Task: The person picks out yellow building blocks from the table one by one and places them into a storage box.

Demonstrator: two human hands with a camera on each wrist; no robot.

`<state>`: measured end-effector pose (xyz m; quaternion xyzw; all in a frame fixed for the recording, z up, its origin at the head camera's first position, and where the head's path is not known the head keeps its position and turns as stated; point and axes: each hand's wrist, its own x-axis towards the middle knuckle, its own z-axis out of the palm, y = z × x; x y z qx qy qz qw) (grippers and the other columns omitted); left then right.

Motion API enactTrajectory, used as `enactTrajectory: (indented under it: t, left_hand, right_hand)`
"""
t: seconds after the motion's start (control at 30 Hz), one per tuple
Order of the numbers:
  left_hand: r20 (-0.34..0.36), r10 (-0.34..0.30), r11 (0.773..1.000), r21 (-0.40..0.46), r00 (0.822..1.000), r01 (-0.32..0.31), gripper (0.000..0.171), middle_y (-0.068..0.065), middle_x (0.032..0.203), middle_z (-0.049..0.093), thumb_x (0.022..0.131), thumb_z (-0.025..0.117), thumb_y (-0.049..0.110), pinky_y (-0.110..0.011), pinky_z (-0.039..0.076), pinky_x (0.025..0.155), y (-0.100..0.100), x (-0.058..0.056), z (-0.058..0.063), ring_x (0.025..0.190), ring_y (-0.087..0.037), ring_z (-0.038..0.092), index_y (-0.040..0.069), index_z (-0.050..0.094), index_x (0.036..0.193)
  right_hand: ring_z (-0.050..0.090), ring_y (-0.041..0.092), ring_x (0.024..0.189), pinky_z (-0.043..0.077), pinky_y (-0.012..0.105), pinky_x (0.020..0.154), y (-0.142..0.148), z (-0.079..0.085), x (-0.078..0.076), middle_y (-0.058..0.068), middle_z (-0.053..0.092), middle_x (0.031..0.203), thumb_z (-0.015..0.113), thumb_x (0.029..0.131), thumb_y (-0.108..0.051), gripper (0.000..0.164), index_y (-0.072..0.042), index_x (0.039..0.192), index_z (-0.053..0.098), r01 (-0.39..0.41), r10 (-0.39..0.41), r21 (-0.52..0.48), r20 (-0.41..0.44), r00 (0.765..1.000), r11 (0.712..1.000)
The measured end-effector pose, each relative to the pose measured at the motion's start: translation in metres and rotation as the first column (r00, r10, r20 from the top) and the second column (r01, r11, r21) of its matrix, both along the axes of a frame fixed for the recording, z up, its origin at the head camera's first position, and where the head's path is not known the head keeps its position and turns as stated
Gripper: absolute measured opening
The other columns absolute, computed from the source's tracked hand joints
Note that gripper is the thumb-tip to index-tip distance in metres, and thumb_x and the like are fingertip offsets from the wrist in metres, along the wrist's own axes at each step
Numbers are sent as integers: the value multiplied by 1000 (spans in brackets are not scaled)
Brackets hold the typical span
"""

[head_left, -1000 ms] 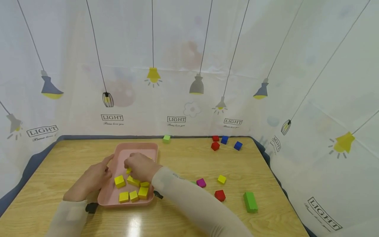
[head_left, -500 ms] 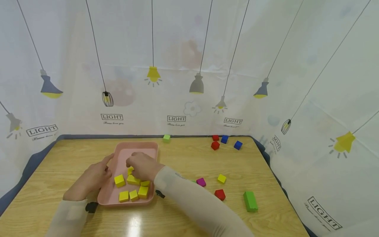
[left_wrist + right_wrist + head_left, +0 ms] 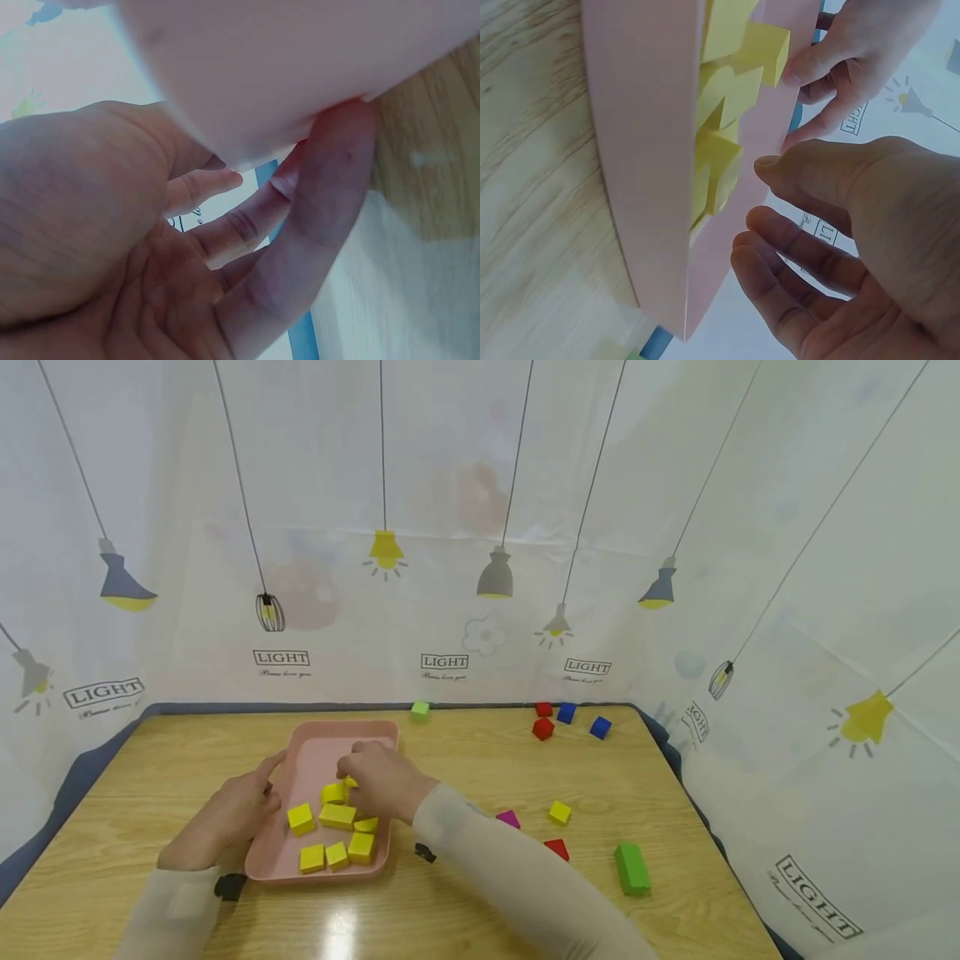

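A pink tray [image 3: 315, 760] lies on the left of the wooden table, with several yellow blocks [image 3: 337, 816] in its near and middle parts. My left hand [image 3: 236, 814] grips the tray's left wall, thumb at the rim. Seen from the left wrist, its fingers lie against the outside of the pink wall [image 3: 285, 67]. My right hand [image 3: 384, 778] hovers over the tray's right side, partly covering a yellow block [image 3: 350, 782]. In the right wrist view, the right thumb and fingers [image 3: 810, 255] stand apart with nothing between them, close to the yellow blocks [image 3: 724, 169].
A light green block [image 3: 420, 712] sits at the table's back edge. Red blocks [image 3: 543, 728] and blue blocks [image 3: 600, 727] are at the back right. Right of the forearm lie a yellow block [image 3: 559, 812], a magenta one [image 3: 508, 819], a red one [image 3: 557, 849] and a long green one [image 3: 633, 869].
My right hand has shifted a little to the right, uncovering a yellow block near the tray's middle. The left hand has kept its place on the tray.
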<state>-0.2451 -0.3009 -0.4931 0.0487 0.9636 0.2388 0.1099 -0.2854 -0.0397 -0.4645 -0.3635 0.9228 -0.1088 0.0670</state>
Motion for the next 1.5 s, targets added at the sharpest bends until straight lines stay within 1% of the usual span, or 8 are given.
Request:
enactTrajectory:
  t: [0.13, 0.3, 0.47, 0.67, 0.93, 1.23, 1.4, 1.5]
  left_hand:
    - [-15, -6, 1000, -8, 1000, 6, 76, -47, 146, 65, 115, 64, 8, -70, 64, 109, 0, 1, -1, 117, -49, 74, -9, 26, 178]
    - [-7, -2, 1000, -13, 1000, 2, 76, -47, 147, 64, 115, 64, 9, -70, 63, 110, -2, 3, -3, 116, -47, 73, -8, 25, 179]
    - [-3, 7, 1000, -14, 1000, -7, 76, -47, 147, 64, 115, 64, 9, -70, 63, 110, -3, 3, -5, 114, -45, 72, -8, 25, 179]
    - [2, 8, 1000, -20, 1000, -8, 77, -46, 147, 65, 115, 64, 10, -71, 63, 110, -4, 1, -5, 116, -46, 73, -7, 26, 179]
    - [8, 13, 1000, -19, 1000, -12, 77, -47, 148, 64, 115, 64, 10, -71, 63, 110, -3, 1, -4, 118, -48, 73, -7, 25, 179]
    - [4, 13, 1000, -20, 1000, -13, 77, -46, 149, 64, 116, 64, 11, -72, 62, 111, -1, -1, -6, 118, -47, 73, -7, 24, 180]
    - [-10, 5, 1000, -22, 1000, -5, 77, -45, 146, 66, 116, 64, 11, -72, 62, 111, -1, -1, -6, 116, -46, 74, -8, 25, 180]
    - [-19, 2, 1000, -19, 1000, -2, 77, -45, 145, 67, 115, 64, 10, -71, 63, 110, -1, -2, -6, 115, -45, 74, -8, 25, 179]
  right_hand:
    - [66, 5, 108, 60, 14, 99, 11, 1, 2, -4, 78, 135, 85, 108, -20, 35, -22, 143, 82, 24, -24, -8, -5, 1000, 1000]
    - [64, 6, 101, 60, 15, 94, 27, 0, 3, -1, 77, 130, 82, 110, -21, 32, -19, 142, 82, 42, -43, -17, -32, 999, 999]
    - [73, 13, 114, 63, 25, 106, 51, -1, 1, 2, 81, 133, 80, 110, -18, 28, -14, 138, 83, 32, -37, -68, -73, 997, 997]
    - [73, 18, 110, 65, 30, 101, 80, 2, 2, 4, 82, 129, 81, 110, -19, 29, -13, 138, 83, 65, -75, -108, -88, 993, 992]
    - [77, 24, 118, 67, 41, 108, 115, -1, 2, 11, 81, 133, 85, 108, -18, 33, -10, 139, 83, 151, -160, -150, -48, 986, 977]
    - [71, 25, 102, 67, 47, 98, 160, -8, 2, 17, 80, 128, 87, 104, -14, 33, -6, 136, 84, 227, -234, -208, -11, 972, 952]
    - [76, 34, 110, 67, 55, 102, 186, -10, 7, 20, 79, 130, 85, 105, -13, 33, -4, 137, 83, 273, -277, -244, 19, 961, 930]
    - [76, 34, 113, 67, 56, 104, 201, -14, 9, 18, 79, 131, 86, 105, -14, 33, -5, 137, 83, 312, -318, -239, 14, 948, 920]
